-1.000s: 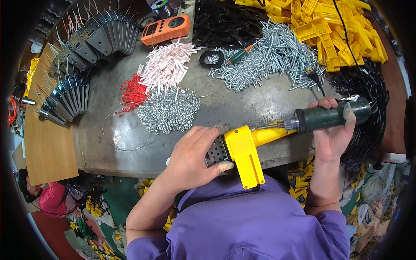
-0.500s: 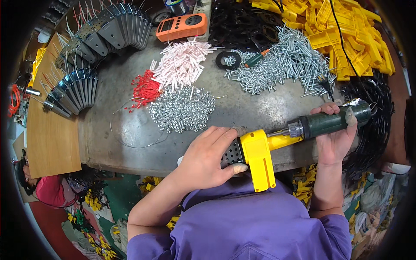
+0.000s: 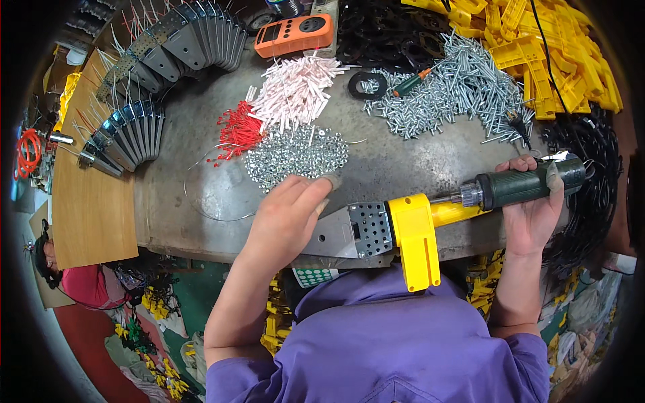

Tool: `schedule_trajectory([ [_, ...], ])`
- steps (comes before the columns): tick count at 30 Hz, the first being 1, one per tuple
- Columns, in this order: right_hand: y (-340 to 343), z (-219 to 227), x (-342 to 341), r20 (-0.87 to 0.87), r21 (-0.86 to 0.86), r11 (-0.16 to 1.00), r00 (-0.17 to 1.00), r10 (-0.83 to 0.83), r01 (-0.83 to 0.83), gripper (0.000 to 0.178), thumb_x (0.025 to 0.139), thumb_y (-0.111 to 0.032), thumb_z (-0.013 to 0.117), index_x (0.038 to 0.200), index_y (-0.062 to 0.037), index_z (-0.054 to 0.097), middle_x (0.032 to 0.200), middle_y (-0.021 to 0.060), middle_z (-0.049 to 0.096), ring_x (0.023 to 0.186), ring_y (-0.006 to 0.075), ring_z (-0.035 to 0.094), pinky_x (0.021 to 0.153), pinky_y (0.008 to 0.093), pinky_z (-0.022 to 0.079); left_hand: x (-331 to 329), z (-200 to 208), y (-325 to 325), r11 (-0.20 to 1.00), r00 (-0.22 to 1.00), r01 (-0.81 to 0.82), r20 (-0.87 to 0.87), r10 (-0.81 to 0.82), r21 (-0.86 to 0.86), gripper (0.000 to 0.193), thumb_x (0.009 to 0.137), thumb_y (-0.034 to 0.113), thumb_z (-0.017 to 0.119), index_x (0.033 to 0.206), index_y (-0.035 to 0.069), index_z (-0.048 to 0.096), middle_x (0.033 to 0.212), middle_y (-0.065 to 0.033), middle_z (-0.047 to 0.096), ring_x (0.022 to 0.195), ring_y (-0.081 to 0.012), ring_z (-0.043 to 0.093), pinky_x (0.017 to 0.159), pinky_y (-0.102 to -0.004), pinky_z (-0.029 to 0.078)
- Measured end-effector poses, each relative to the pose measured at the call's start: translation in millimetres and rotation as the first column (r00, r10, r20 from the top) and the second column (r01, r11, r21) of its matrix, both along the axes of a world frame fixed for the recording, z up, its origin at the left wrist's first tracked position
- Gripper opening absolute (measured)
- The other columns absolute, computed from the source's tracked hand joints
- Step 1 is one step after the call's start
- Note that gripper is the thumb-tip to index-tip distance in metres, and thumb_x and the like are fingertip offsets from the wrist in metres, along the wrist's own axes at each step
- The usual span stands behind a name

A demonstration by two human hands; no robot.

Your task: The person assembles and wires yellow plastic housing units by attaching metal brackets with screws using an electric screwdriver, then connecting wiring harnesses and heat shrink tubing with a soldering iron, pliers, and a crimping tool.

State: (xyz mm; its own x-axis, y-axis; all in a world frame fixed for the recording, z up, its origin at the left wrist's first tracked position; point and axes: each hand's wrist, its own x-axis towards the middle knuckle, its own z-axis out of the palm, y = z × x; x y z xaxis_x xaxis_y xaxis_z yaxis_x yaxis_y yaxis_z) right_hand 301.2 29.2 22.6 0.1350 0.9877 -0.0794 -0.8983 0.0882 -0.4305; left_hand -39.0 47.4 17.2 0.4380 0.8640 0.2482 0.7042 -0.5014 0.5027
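My right hand [image 3: 531,201] is wrapped round a dark green electric screwdriver [image 3: 534,187] with a metal chuck. Its thin bit points left at a yellow plastic housing [image 3: 416,238], and whether the tip touches is not plain. Joined to the housing's left side is a grey metal plate with a perforated end [image 3: 369,232], reaching over the table's front edge. My left hand [image 3: 285,218] is off the housing, thumb and fingers pinched together at the near edge of a pile of small metal nuts [image 3: 295,156]. What the fingertips hold, if anything, is hidden.
Beyond the nuts lie red pieces [image 3: 238,131] and pale pink sleeves [image 3: 295,91]. Silvery screws [image 3: 463,87] heap at right, with a small screwdriver [image 3: 411,82]. Yellow housings [image 3: 544,54] pile behind. Metal plates with wires [image 3: 127,138] stand left; a person in pink [image 3: 87,285] is beyond.
My left hand has let go of the perforated plate and moved up and left to the nuts, uncovering the plate. My right hand still holds the electric screwdriver by the housing. The view has shifted slightly.
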Motion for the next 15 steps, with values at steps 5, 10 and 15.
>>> schedule_trajectory([
  [5,-1,1,-1,-0.012,-0.001,1.000,1.000,-0.004,0.004,0.032,0.086,-0.021,0.061,0.101,0.0011,0.044,0.094,0.0078,0.046,0.097,0.0214,0.048,0.104,0.0417,0.035,-3,1,8,0.999,0.995,0.032,-0.090,-0.034,-0.025,0.028,0.077,0.000,0.065,0.104,0.008,0.061,0.085,-0.0134,0.061,0.082,-0.0333,0.060,0.071,-0.0404,0.049],
  [10,-3,1,-1,-0.023,0.004,1.000,1.000,-0.010,0.011,0.032,0.085,-0.020,0.062,0.101,0.0013,0.044,0.094,0.0080,0.046,0.096,0.0219,0.048,0.104,0.0421,0.036,-1,3,14,0.999,0.992,0.032,-0.122,-0.035,-0.021,0.028,0.078,0.001,0.064,0.104,0.006,0.056,0.085,-0.0143,0.059,0.081,-0.0348,0.059,0.071,-0.0420,0.048],
  [15,-2,-1,1,-0.002,-0.006,1.000,1.000,-0.009,0.009,0.033,0.084,-0.021,0.063,0.100,0.0012,0.045,0.094,0.0083,0.046,0.097,0.0217,0.049,0.104,0.0424,0.035,2,2,12,0.999,0.994,0.018,-0.108,-0.014,0.033,0.030,0.076,-0.001,0.065,0.103,0.004,0.052,0.089,-0.0153,0.060,0.083,-0.0362,0.058,0.072,-0.0431,0.047],
])
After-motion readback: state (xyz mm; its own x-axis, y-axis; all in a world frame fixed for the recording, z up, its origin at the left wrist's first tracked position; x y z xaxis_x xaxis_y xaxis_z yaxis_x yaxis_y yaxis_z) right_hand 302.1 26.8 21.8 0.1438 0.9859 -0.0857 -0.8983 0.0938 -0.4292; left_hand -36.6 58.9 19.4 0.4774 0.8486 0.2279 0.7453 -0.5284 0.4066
